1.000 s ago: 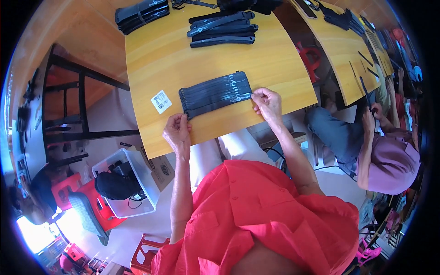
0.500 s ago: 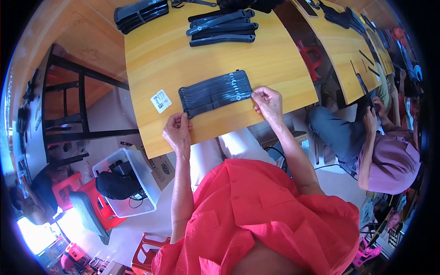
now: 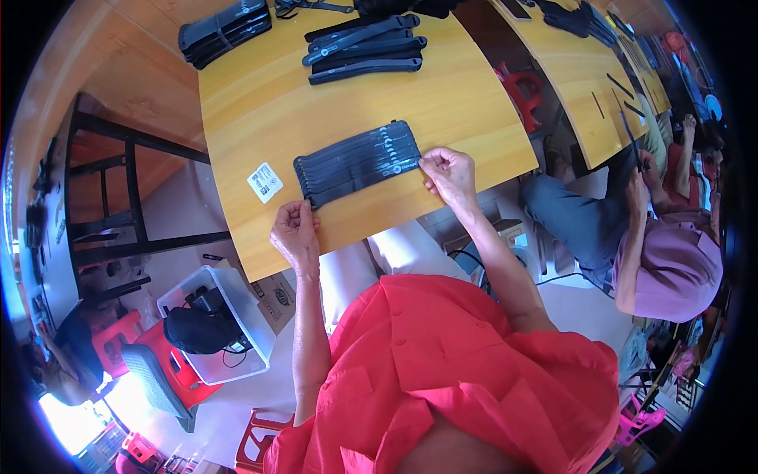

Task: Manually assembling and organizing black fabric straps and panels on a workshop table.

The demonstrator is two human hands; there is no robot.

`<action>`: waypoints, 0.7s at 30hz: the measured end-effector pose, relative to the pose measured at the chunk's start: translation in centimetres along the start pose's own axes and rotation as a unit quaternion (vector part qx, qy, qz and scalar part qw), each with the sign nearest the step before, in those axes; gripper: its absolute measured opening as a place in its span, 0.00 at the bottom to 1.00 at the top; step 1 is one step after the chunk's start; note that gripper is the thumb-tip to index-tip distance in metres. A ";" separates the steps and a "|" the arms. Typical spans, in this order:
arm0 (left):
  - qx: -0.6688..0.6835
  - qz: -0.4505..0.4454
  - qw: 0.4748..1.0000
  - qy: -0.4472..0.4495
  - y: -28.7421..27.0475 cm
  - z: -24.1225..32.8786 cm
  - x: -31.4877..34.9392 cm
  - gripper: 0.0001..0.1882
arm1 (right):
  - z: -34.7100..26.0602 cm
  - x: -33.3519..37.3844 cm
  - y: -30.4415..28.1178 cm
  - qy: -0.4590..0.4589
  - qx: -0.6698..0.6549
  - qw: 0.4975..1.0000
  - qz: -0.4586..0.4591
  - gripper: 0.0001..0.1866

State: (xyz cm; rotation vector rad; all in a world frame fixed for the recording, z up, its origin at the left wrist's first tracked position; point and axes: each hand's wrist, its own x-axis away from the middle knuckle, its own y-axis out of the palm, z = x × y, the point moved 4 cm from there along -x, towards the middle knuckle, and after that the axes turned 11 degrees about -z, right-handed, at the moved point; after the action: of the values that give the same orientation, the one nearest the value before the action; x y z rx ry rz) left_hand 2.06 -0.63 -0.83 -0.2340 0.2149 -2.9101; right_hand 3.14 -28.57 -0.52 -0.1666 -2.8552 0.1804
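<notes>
A row of black straps (image 3: 355, 164) lies side by side on the yellow wooden table (image 3: 260, 237), slightly slanted, with pale printed marks toward the right ends. My left hand (image 3: 295, 231) pinches the near left corner of the row, thumb against fingertips. At the near right corner, the fingers of my right hand (image 3: 450, 175) are closed on the other end of the nearest strap. A small white label (image 3: 265, 182) with dark print lies left of the row.
Farther back lie a loose pile of black straps (image 3: 363, 55) and a banded bundle of straps (image 3: 225, 33). Left of the table stands a clear plastic bin (image 3: 257, 347) with black items. A co-worker in a purple top (image 3: 669, 265) sits at the right beside another table (image 3: 580, 87).
The whole view has shifted a little, so the table and straps appear farther left. Both hands stay at the same two corners of the row.
</notes>
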 end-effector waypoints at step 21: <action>-0.011 0.009 1.000 -0.001 0.1 0.5 0.1 0.05 | -0.4 -0.1 0.1 -0.010 0.014 1.000 0.019 0.05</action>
State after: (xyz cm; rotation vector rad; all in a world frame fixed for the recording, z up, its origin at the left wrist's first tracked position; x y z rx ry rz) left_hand 2.05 -0.80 -0.39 -0.2385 0.2466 -2.8914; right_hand 3.35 -28.42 -0.14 -0.2133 -2.8701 0.2306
